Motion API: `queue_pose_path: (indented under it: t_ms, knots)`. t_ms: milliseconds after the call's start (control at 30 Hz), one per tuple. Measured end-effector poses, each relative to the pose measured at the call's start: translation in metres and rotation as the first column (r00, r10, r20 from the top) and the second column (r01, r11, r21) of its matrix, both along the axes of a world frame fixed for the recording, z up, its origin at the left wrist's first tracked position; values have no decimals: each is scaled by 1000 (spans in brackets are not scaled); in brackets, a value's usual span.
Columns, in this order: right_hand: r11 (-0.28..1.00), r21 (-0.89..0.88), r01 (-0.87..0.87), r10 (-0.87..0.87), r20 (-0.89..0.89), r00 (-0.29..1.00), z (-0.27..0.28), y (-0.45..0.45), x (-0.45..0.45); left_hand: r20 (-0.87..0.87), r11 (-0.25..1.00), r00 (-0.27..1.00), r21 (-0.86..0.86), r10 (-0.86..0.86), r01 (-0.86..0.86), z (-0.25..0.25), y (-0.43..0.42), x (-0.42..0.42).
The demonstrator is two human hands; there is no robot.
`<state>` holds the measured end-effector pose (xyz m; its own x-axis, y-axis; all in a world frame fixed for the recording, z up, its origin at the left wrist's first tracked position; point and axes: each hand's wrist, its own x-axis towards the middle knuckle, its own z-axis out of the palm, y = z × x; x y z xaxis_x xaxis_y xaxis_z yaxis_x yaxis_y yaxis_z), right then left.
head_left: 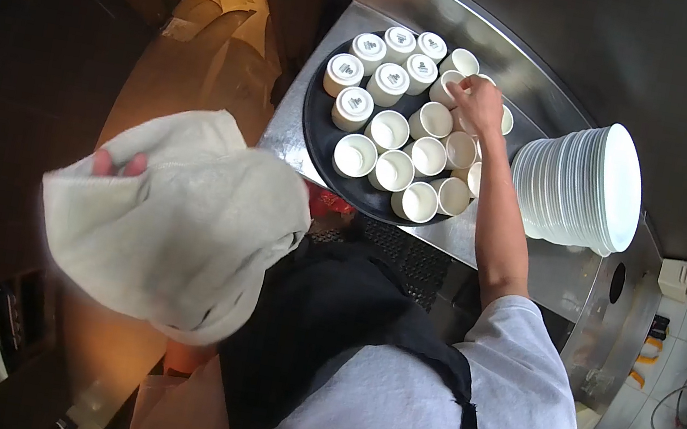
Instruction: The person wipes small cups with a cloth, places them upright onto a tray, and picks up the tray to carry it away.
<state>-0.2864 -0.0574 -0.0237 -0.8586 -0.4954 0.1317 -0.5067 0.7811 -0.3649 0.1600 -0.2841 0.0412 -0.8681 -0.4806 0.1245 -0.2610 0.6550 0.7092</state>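
Note:
A large off-white cloth [178,223] drapes over my left hand [121,165]. Only a few fingertips show past its fold, and the rest of the hand is covered. My right hand [476,106] reaches over a round black tray [315,123], its fingers closed at the rim of a white cup [442,91] near the tray's back edge. Several white cups stand on the tray. Those at the left, such as one upside-down cup [353,109], show printed bases; others, like an upright cup [355,156], have their mouths up.
The tray sits on a stainless steel counter [290,128] with a raised back edge. To the right of my forearm, a long stack of white plates [571,184] leans sideways in view. A black perforated floor mat [408,262] lies below the counter.

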Motion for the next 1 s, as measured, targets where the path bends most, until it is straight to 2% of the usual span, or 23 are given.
queue_pose_path:
  t_ms: [33,133,167,267,400,433,467,500,533,567,600,700,767,800,867,900,1000]
  knots:
    - [999,10,51,-51,22,998,5,-2,-7,2,999,1000,-35,18,-18,2,4,-1]
    - [999,-31,9,-11,-67,998,19,-17,-33,37,985,998,-164,57,-51,2,22,-5]
    - [997,-29,-78,78,26,997,22,-23,-46,53,977,996,-204,73,-61,2,31,-6]
    - [916,7,-401,400,-50,915,11,-50,-68,106,942,985,-323,134,-93,6,57,-4]
    - [768,221,-601,570,190,799,-30,-86,-113,140,864,955,-475,261,-167,16,87,2]
    - [689,212,-693,611,344,713,-18,-91,-119,137,837,944,-513,300,-191,19,94,4]
    - [691,205,-693,602,367,709,-26,-95,-131,132,804,933,-557,335,-210,22,105,7]
    - [581,173,-796,779,167,605,-86,-101,-185,129,774,924,-594,360,-219,24,114,9]
    - [543,141,-828,825,94,558,-86,-97,-190,125,749,921,-627,369,-215,26,126,8]
    - [509,-45,-859,738,537,409,-61,-109,-190,120,717,919,-666,377,-207,27,135,6]
    - [601,-169,-781,686,610,396,-52,-105,-186,113,684,916,-701,384,-200,27,146,4]
    - [425,139,-894,775,454,439,-84,-124,-224,101,575,887,-793,450,-201,29,176,-1]
    - [386,324,-864,793,361,490,-91,-139,-227,100,502,849,-839,519,-208,33,195,-2]
    - [402,362,-841,795,317,517,-92,-140,-230,93,473,822,-851,561,-227,37,206,-1]
    - [461,350,-816,792,253,556,-79,-140,-223,15,440,779,-832,626,-337,43,227,8]
    - [494,336,-802,785,224,577,-70,-135,-221,-135,360,802,-841,582,-403,37,233,16]
    - [592,217,-776,770,132,624,-32,-120,-210,-301,384,756,-718,581,-581,-2,232,23]
